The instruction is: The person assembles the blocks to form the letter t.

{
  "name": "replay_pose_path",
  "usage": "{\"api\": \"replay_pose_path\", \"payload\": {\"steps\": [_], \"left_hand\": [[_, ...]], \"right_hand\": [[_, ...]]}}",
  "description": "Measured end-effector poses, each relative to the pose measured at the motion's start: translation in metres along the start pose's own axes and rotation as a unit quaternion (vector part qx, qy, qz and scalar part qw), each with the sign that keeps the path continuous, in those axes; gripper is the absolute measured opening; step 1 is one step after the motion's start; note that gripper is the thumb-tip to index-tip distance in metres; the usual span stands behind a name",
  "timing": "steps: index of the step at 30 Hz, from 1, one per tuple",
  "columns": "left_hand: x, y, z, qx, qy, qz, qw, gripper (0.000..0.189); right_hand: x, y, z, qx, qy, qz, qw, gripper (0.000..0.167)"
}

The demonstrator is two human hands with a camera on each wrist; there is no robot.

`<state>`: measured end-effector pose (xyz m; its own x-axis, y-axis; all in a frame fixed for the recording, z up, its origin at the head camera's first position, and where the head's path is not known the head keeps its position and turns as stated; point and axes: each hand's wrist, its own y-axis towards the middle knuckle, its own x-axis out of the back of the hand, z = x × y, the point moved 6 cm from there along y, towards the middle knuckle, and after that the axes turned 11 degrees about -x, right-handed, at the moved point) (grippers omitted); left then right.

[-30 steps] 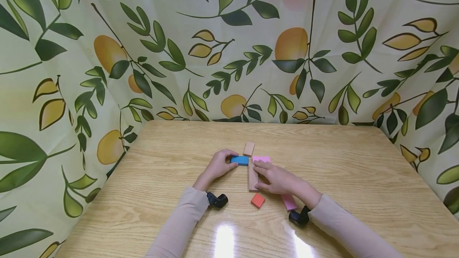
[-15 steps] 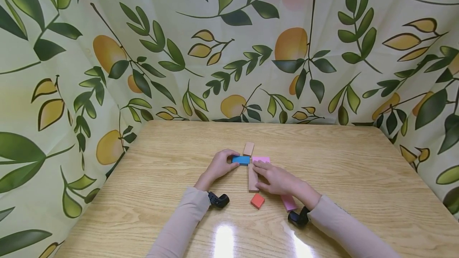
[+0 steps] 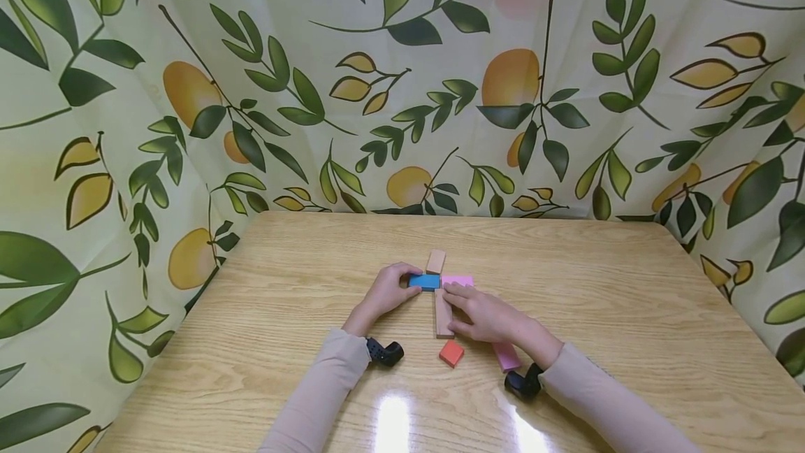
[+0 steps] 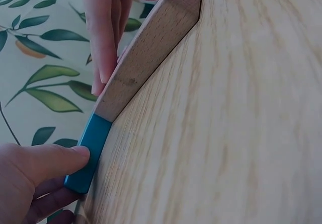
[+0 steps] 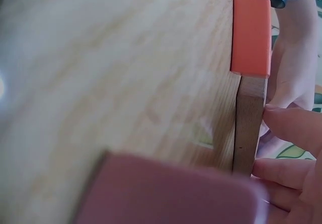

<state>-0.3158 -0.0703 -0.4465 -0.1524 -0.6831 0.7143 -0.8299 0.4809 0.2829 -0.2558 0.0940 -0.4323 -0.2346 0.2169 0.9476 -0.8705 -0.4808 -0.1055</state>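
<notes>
On the wooden table (image 3: pixel 597 285), inward-pointing left fingers (image 3: pixel 402 268) pinch a blue block (image 3: pixel 425 282).

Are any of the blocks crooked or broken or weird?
Nothing looks broken or spilled, but two blocks look crooked. The red block is turned instead of lining up with the long wooden block. The lower pink block, below the right hand in the head view, lies slanted too.

The long block (image 3: pixel 443 315) is bare, grained wood, the blue block (image 3: pixel 425 282) at its end smooth, the table (image 3: pixel 283 292) under it glossy wood-grain.
</notes>
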Motion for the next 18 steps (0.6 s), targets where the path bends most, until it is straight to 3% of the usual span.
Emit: {"api": "replay_pose_path", "payload": {"steps": [18], "left_hand": [[-0.0025,0.0004,-0.0028,-0.002,0.007,0.007,1.0,0.029]], "right_hand": [[-0.0008,-0.0004,-0.0008,-0.016,0.008,0.013,0.9998,0.059]]}}
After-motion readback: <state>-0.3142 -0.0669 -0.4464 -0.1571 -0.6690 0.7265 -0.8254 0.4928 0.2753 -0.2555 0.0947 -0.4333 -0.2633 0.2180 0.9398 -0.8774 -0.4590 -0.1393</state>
